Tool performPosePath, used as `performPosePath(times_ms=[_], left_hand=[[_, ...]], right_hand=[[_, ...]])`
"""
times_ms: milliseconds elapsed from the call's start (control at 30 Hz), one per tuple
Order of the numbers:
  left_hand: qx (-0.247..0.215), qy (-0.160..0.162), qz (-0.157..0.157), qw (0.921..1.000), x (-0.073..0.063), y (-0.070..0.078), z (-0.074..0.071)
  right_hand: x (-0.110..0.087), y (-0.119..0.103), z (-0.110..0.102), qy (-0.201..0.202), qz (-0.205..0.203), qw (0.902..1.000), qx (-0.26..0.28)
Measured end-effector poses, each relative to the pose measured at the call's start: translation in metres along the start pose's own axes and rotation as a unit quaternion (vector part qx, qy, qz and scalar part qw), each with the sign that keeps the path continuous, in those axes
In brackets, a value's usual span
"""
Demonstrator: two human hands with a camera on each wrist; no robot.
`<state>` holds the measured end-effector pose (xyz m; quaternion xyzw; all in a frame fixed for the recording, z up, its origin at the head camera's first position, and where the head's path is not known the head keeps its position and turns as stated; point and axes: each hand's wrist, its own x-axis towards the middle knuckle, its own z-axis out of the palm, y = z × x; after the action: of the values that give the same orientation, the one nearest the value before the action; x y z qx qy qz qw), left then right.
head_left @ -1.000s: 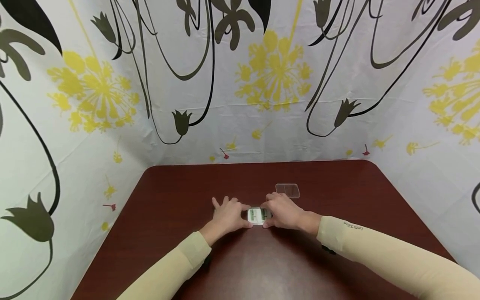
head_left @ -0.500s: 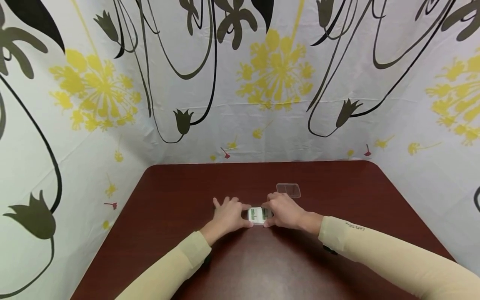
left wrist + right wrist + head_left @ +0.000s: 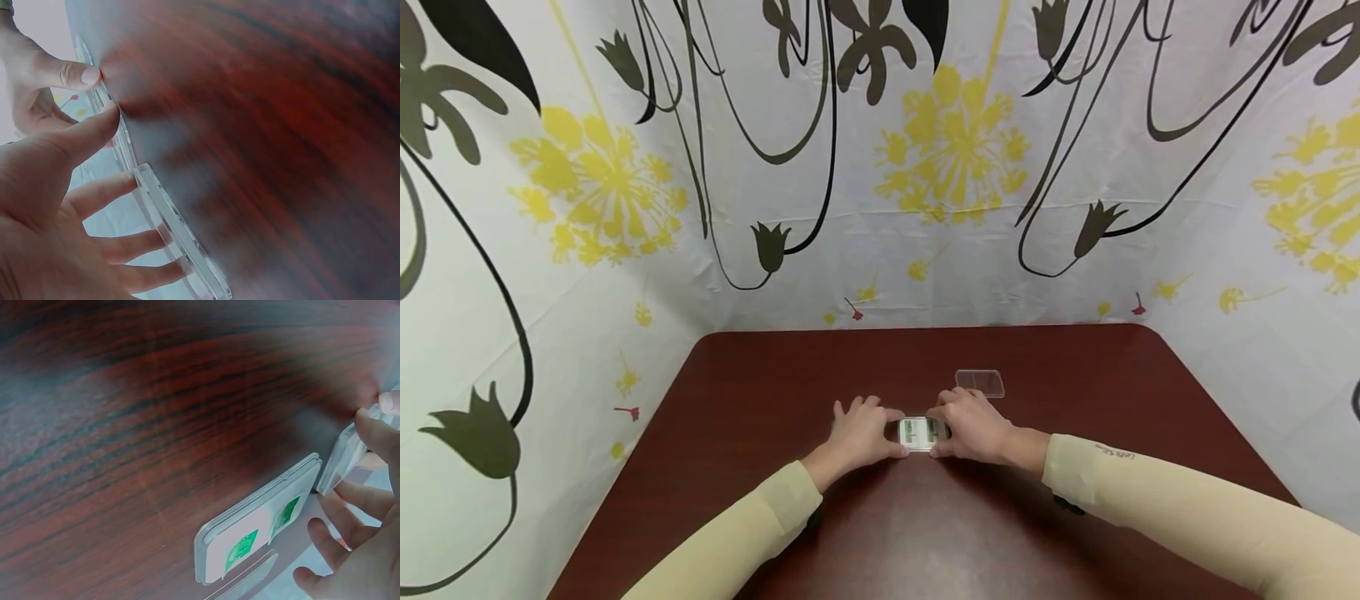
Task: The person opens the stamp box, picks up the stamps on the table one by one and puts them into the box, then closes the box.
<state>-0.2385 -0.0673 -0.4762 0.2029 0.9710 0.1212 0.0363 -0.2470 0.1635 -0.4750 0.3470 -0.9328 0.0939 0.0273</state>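
Observation:
A small clear plastic case (image 3: 916,434) with white and green contents lies flat on the table, between both hands. My left hand (image 3: 859,433) pinches its left end between thumb and index finger, with the other fingers spread behind. From the right, my right hand (image 3: 976,427) pinches the opposite end in the same way. The right wrist view shows another clear box (image 3: 259,525) with green-printed pieces near the right palm. A further clear box (image 3: 181,231) appears by the left fingers in the left wrist view. The hands hide both boxes from the head view.
A thin transparent lid-like piece (image 3: 980,383) lies just beyond the right hand. The dark red-brown table (image 3: 775,375) has rounded far corners. A white cloth (image 3: 850,192) with printed flowers hangs around its back and sides.

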Motion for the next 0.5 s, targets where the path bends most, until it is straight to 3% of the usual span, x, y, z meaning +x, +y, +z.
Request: performPosePath(times_ms=[300,500], left_hand=[[-0.025,-0.011,0.006,0.9996,0.003,-0.001,-0.001],[-0.044,-0.002,0.015,0.9989,0.004,0.009,-0.001]], right_hand=[[-0.004,0.004,-0.013,0.006,0.007,0.9999,0.014],[-0.008,0.014,-0.020,0.006,0.002,1.0000,-0.007]])
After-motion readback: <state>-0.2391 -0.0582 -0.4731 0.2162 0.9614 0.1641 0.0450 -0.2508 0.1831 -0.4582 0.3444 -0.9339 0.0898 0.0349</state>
